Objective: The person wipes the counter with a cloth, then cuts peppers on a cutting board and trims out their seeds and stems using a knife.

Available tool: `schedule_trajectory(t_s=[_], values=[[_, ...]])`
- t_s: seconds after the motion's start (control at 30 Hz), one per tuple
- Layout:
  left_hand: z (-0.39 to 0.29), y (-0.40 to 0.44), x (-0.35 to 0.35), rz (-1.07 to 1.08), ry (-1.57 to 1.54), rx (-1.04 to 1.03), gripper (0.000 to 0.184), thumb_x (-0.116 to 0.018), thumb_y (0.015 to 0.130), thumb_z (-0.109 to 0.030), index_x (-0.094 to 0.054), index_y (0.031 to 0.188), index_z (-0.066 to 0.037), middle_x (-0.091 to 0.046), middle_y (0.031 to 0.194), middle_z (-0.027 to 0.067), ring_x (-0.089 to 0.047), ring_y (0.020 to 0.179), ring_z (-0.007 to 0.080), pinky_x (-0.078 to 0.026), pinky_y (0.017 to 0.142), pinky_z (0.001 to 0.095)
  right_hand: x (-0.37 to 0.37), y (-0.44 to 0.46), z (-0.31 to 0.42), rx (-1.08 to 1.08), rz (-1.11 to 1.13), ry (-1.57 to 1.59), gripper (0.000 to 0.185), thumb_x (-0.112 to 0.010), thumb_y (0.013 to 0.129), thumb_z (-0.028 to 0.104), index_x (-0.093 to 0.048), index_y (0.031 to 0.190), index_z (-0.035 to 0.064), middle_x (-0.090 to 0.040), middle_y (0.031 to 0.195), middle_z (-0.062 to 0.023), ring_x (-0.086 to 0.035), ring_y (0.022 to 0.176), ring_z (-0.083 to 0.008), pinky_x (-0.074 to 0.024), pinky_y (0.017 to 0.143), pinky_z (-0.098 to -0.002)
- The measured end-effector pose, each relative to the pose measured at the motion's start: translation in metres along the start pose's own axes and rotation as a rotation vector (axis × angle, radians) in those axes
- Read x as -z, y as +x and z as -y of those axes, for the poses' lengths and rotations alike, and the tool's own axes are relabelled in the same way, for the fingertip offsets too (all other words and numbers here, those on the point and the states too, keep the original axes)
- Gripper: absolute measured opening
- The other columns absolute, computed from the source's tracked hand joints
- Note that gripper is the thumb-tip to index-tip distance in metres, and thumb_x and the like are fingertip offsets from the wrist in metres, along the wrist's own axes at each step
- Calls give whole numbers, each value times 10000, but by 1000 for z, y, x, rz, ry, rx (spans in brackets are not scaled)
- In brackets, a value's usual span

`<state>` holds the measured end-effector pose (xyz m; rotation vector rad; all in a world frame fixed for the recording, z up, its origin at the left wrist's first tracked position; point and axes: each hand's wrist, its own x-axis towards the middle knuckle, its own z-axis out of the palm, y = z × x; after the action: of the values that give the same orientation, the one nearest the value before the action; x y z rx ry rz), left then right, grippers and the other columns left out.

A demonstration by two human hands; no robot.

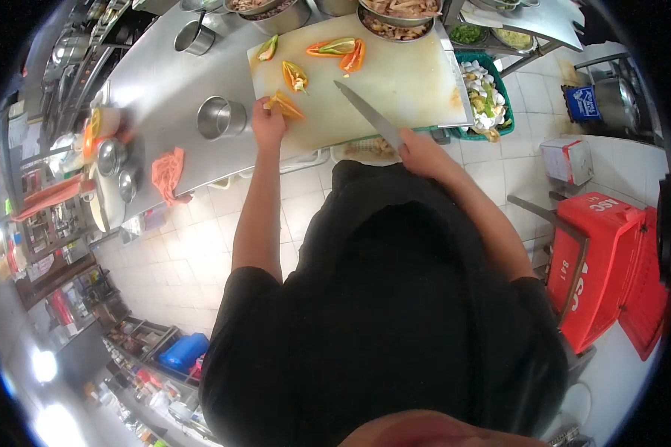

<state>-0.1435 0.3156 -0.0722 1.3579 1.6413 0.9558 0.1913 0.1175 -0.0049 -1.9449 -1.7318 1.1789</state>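
My left hand is at the left edge of the white cutting board, its fingers closed on an orange bell pepper piece. In my right hand, at the board's near edge, is the handle of a kitchen knife. The blade lies over the board and points away to the left. Just beyond my left hand rests an orange pepper piece with its pale core showing. A greenish pepper piece lies at the far left corner. Farther right are orange and green pepper pieces close together.
A steel cup and a pink cloth are on the steel counter to the left. Bowls of sliced food stand at the back. A green basket of scraps sits right of the board. Red bins stand farther right.
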Motion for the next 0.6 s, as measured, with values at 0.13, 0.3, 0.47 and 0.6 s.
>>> schedule_trajectory(t_s=[0.13,0.3,0.47,0.6], values=[[-1,21,7,-54,367,-147,412,-652,893,-246,-663,1279,-102,-716,771,136,-711,688,286,-559,662,425,9,-4,-3,61,-193,36,298,-477,945,136,-581,1178,-19,-679,995,-341,-662,967,-516,-514,891,-577],[-23,17,16,-87,541,-133,421,-656,876,-261,-703,1276,-135,-728,800,141,-722,785,332,-568,742,446,41,-31,-45,-346,-226,245,242,-481,975,164,-553,1116,-18,-671,810,-279,-697,685,-396,-556,623,-492],[-27,24,14,-69,567,-422,395,-658,889,-204,-699,1277,-142,-707,983,150,-702,902,339,-568,789,463,67,-47,-90,-396,-499,10,223,-491,989,165,-522,1099,-26,-668,868,-328,-660,815,-540,-517,698,-584],[-54,40,6,5,598,-609,376,-651,903,-169,-694,1276,-141,-663,1181,151,-678,1009,338,-567,835,464,42,-67,-54,-165,-386,-82,201,-546,970,163,-529,1124,35,-660,892,-340,-636,865,-550,-493,750,-636]])
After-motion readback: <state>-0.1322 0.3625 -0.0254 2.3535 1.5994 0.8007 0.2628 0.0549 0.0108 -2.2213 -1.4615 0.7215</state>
